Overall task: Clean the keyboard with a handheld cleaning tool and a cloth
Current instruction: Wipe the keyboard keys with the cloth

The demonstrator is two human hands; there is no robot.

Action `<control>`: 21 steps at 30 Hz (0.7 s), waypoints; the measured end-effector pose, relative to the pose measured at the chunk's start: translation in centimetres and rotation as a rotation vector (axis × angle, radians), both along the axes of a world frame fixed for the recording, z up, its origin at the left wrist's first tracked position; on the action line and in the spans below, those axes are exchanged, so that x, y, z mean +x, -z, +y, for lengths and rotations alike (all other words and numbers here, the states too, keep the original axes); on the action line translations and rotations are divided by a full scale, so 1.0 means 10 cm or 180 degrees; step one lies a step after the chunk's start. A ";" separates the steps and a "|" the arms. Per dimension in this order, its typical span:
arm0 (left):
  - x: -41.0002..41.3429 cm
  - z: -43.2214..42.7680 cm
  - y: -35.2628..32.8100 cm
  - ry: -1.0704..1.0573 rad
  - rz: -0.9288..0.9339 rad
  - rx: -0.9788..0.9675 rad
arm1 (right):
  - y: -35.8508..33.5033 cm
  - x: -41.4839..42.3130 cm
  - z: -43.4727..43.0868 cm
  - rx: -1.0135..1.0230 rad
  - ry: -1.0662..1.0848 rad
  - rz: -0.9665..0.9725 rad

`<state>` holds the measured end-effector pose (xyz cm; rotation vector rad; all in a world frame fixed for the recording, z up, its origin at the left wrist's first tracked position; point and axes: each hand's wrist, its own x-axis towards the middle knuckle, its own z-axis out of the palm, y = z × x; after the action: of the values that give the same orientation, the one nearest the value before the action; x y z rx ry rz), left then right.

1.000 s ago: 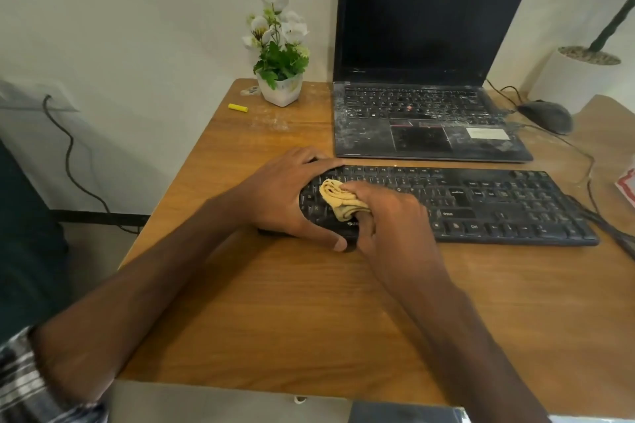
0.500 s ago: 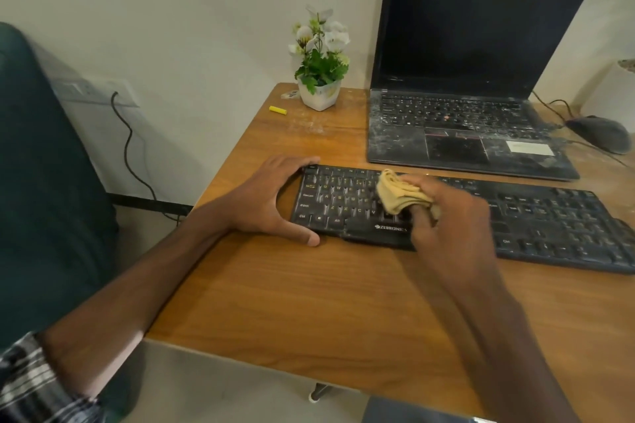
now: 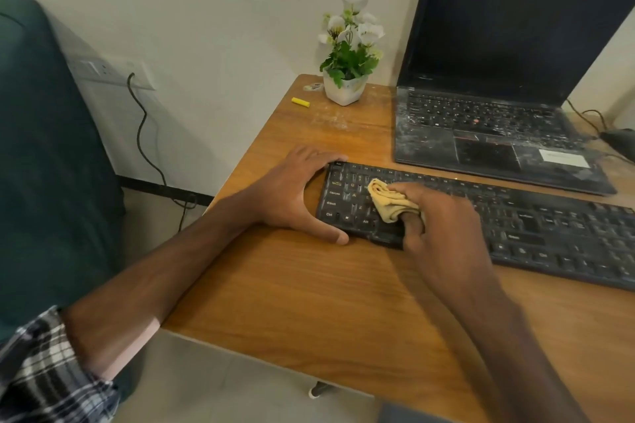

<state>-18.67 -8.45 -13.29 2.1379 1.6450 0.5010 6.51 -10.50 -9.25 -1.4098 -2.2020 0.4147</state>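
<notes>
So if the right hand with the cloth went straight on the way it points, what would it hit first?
The right hand points left along the keyboard, cloth leading. Past the last few keys it would probably meet the left hand, which grips the keyboard's left end.

Wooden desk (image 3: 309, 302), dusty laptop (image 3: 498, 45) opened at the back with dark screen, white pot of flowers (image 3: 347, 79) set just left of it, small yellow stick (image 3: 300, 102) laid beside the pot, mouse (image 3: 620, 139) at right edge, cable (image 3: 144, 148) plugged into wall socket (image 3: 110, 70)
</notes>
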 end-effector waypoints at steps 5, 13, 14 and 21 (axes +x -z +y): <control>0.00 0.02 0.03 -0.0022 -0.0009 0.0015 | -0.04 -0.18 -0.01 0.0010 -0.0093 -0.0218; 0.00 -0.01 0.02 0.0019 -0.0033 0.0168 | -0.08 -0.12 0.19 -0.0178 -0.0474 0.0390; 0.00 -0.01 0.02 0.0015 -0.0007 0.0157 | -0.13 -0.03 0.25 -0.0157 -0.0451 0.0380; 0.01 0.01 0.01 -0.0017 0.0110 0.0139 | -0.04 -0.14 0.20 0.0030 -0.0431 -0.0129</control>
<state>-18.58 -8.31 -13.42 2.1857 1.6734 0.5086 5.10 -8.51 -8.86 -1.2790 -2.3374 0.4253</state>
